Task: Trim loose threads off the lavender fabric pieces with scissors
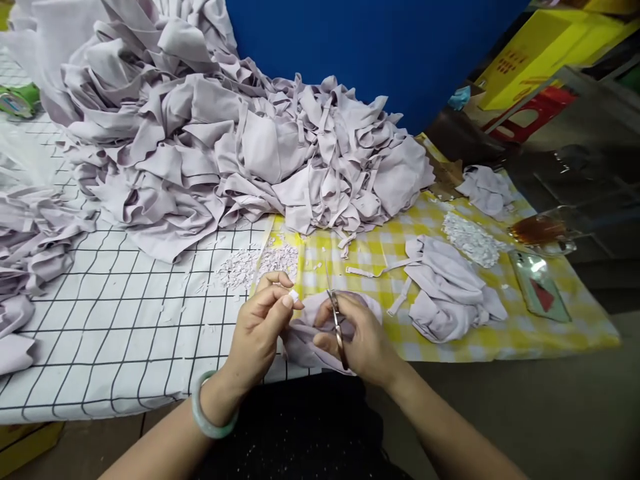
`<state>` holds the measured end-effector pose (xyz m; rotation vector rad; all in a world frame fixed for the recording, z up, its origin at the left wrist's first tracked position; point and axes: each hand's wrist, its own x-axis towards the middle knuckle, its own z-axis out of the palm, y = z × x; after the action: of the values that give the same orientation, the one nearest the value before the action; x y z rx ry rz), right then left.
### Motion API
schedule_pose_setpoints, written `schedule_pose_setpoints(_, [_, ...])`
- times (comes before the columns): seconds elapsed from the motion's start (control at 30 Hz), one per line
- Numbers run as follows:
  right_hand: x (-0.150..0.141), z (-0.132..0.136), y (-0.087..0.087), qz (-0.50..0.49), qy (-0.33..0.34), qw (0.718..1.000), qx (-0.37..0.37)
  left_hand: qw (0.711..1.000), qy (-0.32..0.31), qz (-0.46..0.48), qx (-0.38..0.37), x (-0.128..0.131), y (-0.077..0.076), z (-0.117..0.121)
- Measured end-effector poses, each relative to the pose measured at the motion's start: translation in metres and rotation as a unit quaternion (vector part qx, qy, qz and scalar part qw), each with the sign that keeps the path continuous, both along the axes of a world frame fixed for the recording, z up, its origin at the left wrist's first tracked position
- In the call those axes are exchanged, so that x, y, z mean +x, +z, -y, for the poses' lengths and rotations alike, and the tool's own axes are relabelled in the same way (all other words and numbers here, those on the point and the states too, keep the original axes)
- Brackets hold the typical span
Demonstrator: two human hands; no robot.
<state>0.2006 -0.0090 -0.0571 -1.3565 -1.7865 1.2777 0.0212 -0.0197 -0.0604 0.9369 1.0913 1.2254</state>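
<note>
My left hand (263, 323), with a green bangle (213, 405) at the wrist, pinches a small white fabric end (294, 294) between thumb and forefinger. In my right hand (363, 337) is a pair of scissors (336, 313), its fingers through the handles and its thin blades pointing away from me. A pale lilac cloth piece (313, 337) lies under and between both hands at the table's front edge. Just beyond my left hand is a scatter of tiny fabric snippets (243, 267). How the pinched end joins the cloth is hidden by my fingers.
A large heap of lilac fabric pieces (260, 147) fills the back of the table. On the yellow checked cloth (540, 340) at right lie a bunched garment piece (447, 290), a pile of white scraps (473, 239) and a phone (539, 285). More fabric (37, 247) lies far left.
</note>
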Motion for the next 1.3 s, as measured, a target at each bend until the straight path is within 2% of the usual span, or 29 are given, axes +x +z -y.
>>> schedule_pose_setpoints(0.07, [0.0, -0.008, 0.002, 0.071, 0.033, 0.993, 0.086, 0.999, 0.006, -0.04, 0.025, -0.005, -0.004, -0.001])
schedule_pose_setpoints(0.17, [-0.004, -0.014, 0.003, 0.107, 0.075, 0.985, 0.112, 0.998, 0.003, -0.054, 0.044, -0.009, -0.006, -0.001])
schedule_pose_setpoints(0.47, [-0.006, -0.021, 0.007, 0.131, 0.121, 0.983, 0.041, 0.994, -0.024, -0.069, 0.078, -0.012, -0.009, -0.005])
schedule_pose_setpoints(0.73, [-0.008, -0.023, 0.008, 0.101, 0.111, 0.988, 0.033, 0.995, -0.042, -0.055, 0.071, -0.01, -0.008, -0.006])
schedule_pose_setpoints(0.97, [-0.008, -0.025, 0.004, 0.098, 0.101, 0.99, 0.029, 0.992, -0.042, -0.083, 0.089, -0.01, -0.006, -0.009])
schedule_pose_setpoints(1.3, [-0.008, -0.031, 0.002, 0.119, 0.094, 0.987, -0.061, 0.99, -0.039, -0.11, 0.082, -0.013, -0.01, -0.017])
